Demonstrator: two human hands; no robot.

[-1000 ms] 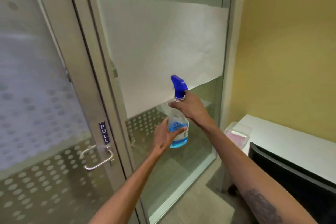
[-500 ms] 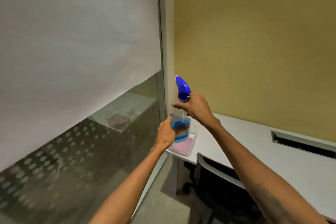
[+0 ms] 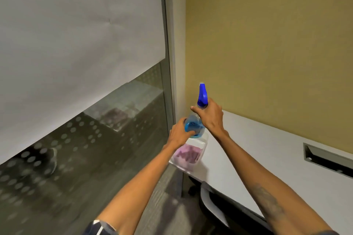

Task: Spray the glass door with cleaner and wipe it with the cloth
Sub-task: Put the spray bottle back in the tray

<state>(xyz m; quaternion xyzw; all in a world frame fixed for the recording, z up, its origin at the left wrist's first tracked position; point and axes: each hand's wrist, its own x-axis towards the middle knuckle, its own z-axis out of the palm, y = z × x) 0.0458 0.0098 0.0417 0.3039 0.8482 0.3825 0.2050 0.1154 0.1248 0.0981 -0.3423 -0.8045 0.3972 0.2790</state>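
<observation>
Both hands are holding the spray bottle [image 3: 195, 126] upright in the air, above the left end of the white desk [image 3: 267, 150] where that end is meeting the glass panel [image 3: 91, 150]. The right hand [image 3: 210, 115] is wrapping around the bottle's neck just under the blue trigger head [image 3: 202, 94], fingers clenched on it. The left hand [image 3: 179, 133] is cupping the lower body of the bottle, where the blue liquid is showing through the clear plastic — thumb and fingers curling around it.

Directly below the bottle, on the desk's left corner, a clear plastic container [image 3: 191, 155] is sitting with a pink cloth [image 3: 188, 153] folded inside it. The container is resting close against the metal frame [image 3: 168, 74] at the edge of the glass.

The glass is carrying a large white sheet [image 3: 76, 40] over its upper part and a band of frosted dots lower down. A dark chair back [image 3: 225, 212] is standing tucked at the desk's near edge, and a cable slot [image 3: 328, 160] is lying recessed in the desk toward the right — beside the yellow wall [image 3: 267, 34].
</observation>
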